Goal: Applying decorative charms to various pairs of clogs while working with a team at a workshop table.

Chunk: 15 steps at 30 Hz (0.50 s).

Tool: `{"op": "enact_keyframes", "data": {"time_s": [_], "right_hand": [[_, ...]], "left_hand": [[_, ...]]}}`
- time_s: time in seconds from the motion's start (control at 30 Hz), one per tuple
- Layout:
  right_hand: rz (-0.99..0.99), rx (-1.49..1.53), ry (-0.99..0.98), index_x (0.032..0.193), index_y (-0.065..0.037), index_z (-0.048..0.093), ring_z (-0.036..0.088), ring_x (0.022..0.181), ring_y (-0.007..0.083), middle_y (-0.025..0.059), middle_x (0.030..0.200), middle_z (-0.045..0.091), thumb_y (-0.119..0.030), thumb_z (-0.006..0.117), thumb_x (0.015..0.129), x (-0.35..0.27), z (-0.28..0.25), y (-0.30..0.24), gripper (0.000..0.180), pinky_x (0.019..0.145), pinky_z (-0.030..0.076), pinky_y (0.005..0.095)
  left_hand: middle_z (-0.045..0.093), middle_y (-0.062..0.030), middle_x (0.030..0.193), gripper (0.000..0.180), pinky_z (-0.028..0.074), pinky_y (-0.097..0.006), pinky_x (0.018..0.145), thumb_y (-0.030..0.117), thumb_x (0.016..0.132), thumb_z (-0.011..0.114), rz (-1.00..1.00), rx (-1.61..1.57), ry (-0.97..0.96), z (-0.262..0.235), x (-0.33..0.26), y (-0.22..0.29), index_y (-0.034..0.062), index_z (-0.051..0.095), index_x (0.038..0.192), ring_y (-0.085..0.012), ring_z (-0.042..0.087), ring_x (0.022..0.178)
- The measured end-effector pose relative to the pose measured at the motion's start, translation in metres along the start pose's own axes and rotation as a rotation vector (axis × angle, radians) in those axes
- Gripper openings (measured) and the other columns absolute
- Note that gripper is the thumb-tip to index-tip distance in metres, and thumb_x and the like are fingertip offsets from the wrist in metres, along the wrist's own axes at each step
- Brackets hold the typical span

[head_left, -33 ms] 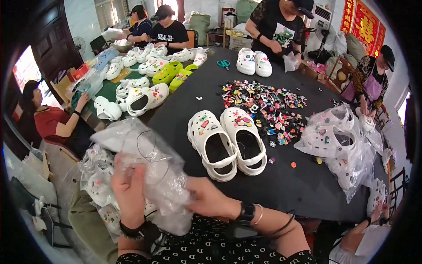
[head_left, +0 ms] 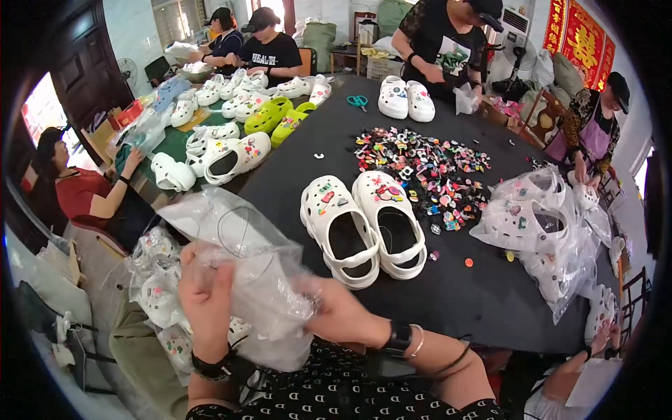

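Note:
In front of my body I hold a clear plastic bag [head_left: 241,231], crumpled and drooping. My left hand [head_left: 208,294] pinches its left side between thumb and fingers. At the bag's right side is my right hand [head_left: 343,308], closed on the plastic, its fingertips blurred by motion. A dark thin loop shows on the bag. Just beyond my right hand, a pair of white clogs [head_left: 364,231] decorated with colourful charms stands on the black tabletop [head_left: 294,217], heels toward me. Neither hand touches the clogs.
A heap of small charms [head_left: 434,175] lies beyond the clogs. Bagged white clogs [head_left: 525,224] rest at right; more bagged clogs [head_left: 157,294] are piled low at left. Teal scissors [head_left: 357,101] and another white pair [head_left: 406,99] lie farther off. Several co-workers sit or stand around the tables.
My right hand and the bag's right side have shifted slightly to the right. The left hand keeps its grip on the bag, and the clogs stay where they were.

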State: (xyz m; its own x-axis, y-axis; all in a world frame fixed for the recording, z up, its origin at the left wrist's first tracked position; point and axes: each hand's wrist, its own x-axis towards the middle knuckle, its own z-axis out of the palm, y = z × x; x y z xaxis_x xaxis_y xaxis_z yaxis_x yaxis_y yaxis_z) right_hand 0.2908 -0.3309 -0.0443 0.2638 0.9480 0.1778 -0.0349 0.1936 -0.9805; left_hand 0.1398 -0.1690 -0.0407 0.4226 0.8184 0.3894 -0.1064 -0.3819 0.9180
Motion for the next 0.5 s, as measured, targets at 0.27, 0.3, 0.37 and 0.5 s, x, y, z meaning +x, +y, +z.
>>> {"op": "enact_keyframes", "data": {"time_s": [0.27, 0.3, 0.37, 0.5], "right_hand": [[-0.424, -0.104, 0.468, 0.115, 0.000, 0.061, 0.061, 0.103, 0.0201, 0.0099, 0.112, 0.063, 0.007, 0.053, 0.084, 0.007, -0.006, -0.015, 0.033, 0.089, 0.048, 0.0292], [-0.567, -0.528, 0.500, 0.110, 0.000, 0.061, 0.063, 0.098, 0.0250, 0.0126, 0.107, 0.063, 0.001, 0.057, 0.085, 0.006, -0.012, -0.014, 0.025, 0.087, 0.049, 0.0303], [-0.659, -0.755, 0.440, 0.111, 0.000, 0.059, 0.061, 0.095, 0.0366, 0.0191, 0.110, 0.058, -0.003, 0.059, 0.081, 0.007, -0.016, -0.014, 0.030, 0.085, 0.049, 0.0353], [-0.563, -0.876, 0.067, 0.122, -0.001, 0.055, 0.053, 0.115, 0.0350, 0.0198, 0.127, 0.051, -0.007, 0.061, 0.075, 0.004, -0.015, -0.001, 0.047, 0.084, 0.048, 0.0404]], "left_hand": [[0.043, -0.0152, 0.148, 0.056, 0.028, -0.039, 0.115, 0.023, 0.099, 0.051, 0.109, -0.006, -0.766, 0.026, -0.045, -0.040, 0.0020, 0.035, 0.148, -0.0290, 0.038, 0.139], [0.043, -0.0152, 0.148, 0.056, 0.028, -0.039, 0.115, 0.023, 0.099, 0.051, 0.108, -0.010, -0.770, 0.034, -0.049, -0.034, 0.0020, 0.035, 0.148, -0.0290, 0.038, 0.139], [0.027, -0.0126, 0.155, 0.090, 0.027, -0.045, 0.117, 0.068, 0.092, 0.043, -0.347, -0.798, -0.791, 0.051, -0.061, -0.013, 0.0073, 0.016, 0.153, -0.0254, 0.029, 0.143], [0.020, -0.0103, 0.158, 0.074, 0.023, -0.040, 0.119, 0.048, 0.102, 0.044, -0.374, -1.031, -0.761, 0.061, -0.054, -0.024, 0.0063, 0.012, 0.154, -0.0232, 0.023, 0.146]]}}
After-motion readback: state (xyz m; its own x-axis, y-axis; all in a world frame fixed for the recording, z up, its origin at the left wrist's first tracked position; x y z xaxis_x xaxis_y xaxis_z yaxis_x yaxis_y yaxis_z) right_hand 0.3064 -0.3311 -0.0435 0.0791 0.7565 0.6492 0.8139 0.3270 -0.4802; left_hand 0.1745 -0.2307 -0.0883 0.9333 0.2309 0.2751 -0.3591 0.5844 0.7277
